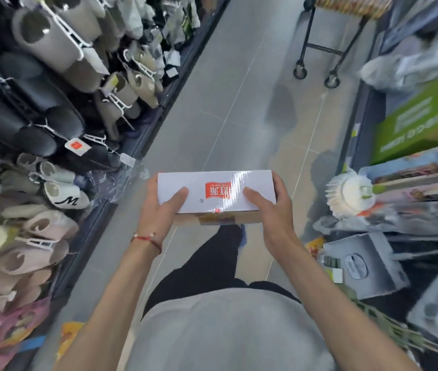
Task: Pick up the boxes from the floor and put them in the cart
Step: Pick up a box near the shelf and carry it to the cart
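In the slipper aisle, above the floor: white carton [216,191] held level by 2 hands. Left hand [159,207] and right hand [274,207] clamp the short ends, thumbs on top, fingers wrapped round. Judged light, stiff, glossy; the end grip suits. Cart [306,46] well ahead.

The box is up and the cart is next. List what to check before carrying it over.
1. Left hand grips one end of the white box: ok.
2. Right hand grips the other end: ok.
3. Box held level, lid closed: ok.
4. Cart in sight ahead: ok.
5. Room inside the cart: cannot tell, mostly out of frame.
6. Floor toward the cart free of obstacles: ok.
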Action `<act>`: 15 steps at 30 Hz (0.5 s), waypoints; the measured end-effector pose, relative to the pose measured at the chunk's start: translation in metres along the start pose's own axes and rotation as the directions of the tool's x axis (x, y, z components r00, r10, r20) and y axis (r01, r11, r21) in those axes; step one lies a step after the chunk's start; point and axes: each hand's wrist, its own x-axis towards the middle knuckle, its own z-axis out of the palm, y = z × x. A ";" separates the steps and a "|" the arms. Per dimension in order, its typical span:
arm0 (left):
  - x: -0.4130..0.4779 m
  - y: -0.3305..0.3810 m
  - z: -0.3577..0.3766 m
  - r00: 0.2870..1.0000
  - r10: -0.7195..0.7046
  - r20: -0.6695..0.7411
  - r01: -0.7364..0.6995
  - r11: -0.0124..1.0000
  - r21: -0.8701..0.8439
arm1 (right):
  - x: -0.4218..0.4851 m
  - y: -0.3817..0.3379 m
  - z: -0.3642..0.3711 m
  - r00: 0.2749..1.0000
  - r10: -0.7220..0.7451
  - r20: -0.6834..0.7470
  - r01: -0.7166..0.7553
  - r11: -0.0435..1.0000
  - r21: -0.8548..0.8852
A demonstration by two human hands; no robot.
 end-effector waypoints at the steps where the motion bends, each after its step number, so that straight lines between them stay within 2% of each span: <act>1: 0.017 0.007 0.012 1.000 -0.008 0.015 0.008 1.000 -0.002 | 0.016 -0.009 -0.004 1.000 0.002 -0.016 -0.002 1.000 0.004; 10: 0.168 0.108 0.130 0.985 -0.016 0.172 0.004 0.998 0.067 | 0.160 -0.105 -0.048 0.976 -0.015 -0.218 0.021 0.999 0.026; 15: 0.238 0.170 0.190 0.970 0.015 0.244 -0.037 0.995 0.090 | 0.226 -0.155 -0.069 0.961 -0.024 -0.275 0.038 0.998 0.045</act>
